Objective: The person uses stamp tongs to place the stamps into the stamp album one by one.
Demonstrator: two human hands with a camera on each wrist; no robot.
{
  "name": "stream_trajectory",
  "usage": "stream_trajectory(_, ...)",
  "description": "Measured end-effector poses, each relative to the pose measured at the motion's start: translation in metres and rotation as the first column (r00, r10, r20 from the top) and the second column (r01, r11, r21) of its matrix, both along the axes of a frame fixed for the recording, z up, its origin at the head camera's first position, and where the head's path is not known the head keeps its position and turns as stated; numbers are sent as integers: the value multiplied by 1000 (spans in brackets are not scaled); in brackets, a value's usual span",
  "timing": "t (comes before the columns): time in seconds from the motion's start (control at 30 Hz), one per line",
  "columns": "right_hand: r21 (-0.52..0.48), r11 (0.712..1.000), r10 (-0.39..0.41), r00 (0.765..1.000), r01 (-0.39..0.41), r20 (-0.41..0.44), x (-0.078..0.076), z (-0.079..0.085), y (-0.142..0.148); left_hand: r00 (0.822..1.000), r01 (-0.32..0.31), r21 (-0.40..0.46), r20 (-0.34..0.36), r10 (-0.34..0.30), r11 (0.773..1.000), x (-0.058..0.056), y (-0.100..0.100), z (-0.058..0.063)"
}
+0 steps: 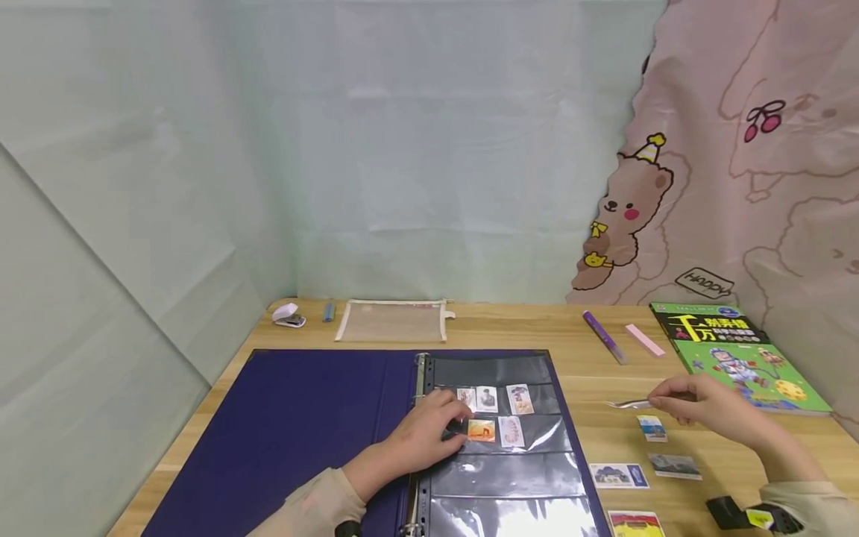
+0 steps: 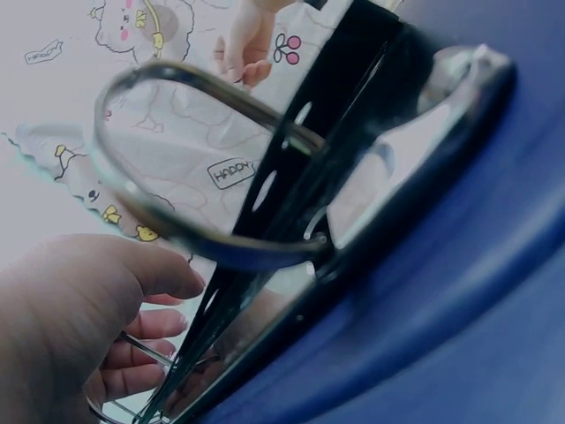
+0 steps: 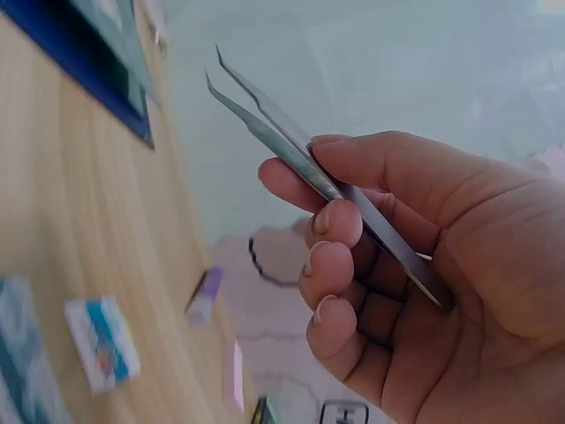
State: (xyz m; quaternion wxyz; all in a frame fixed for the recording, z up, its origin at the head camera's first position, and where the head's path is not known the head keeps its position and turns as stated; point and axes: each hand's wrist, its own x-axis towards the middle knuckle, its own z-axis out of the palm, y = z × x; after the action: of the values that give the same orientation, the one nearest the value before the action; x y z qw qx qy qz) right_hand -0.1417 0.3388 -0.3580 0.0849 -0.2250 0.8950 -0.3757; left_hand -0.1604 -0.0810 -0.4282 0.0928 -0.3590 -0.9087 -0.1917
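Note:
An open dark blue ring binder (image 1: 322,425) holds a black pocket page (image 1: 496,473) with several stamps in its upper rows. Over the page's left side lies my left hand (image 1: 426,432), thumb and forefinger apart beside an orange stamp (image 1: 482,430). Near the metal rings (image 2: 203,238), the left wrist view shows the thumb and loosely bent fingers. My right hand (image 1: 698,403) holds curved-tip metal tweezers (image 3: 291,159) above the table, their tips apart with nothing between them. Below it lie a small blue-and-white stamp (image 1: 652,428) and a grey stamp (image 1: 674,466).
Right of the binder are a wide stamp (image 1: 619,476) and a red-yellow stamp (image 1: 634,523). Farther back lie a purple pen (image 1: 604,337), a pink strip (image 1: 645,340) and a green book (image 1: 745,358). A mesh pouch (image 1: 391,321) and stapler (image 1: 288,316) sit behind the binder.

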Motion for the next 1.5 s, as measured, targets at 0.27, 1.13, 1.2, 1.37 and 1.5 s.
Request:
stream_trajectory(0.27,-2,1000,-31,999,31,-17,16,-12,28,1000,-7,-21,19,8,1000,1,0,0)
stream_trajectory(1.13,112,985,-144,979,129,144,20,-20,70,1000,-5,0,15,5,1000,-1,1,0)
stream_trajectory(1.2,129,983,-151,976,132,158,19,-20,70,1000,-3,3,11,3,1000,-1,1,0)
stream_trajectory(1.37,165,978,-153,974,125,167,16,-21,71,1000,-2,0,13,2,1000,-2,1,0)
stream_trajectory(1.5,174,979,-134,980,107,150,13,-23,71,1000,-6,-3,12,6,1000,-2,1,0)
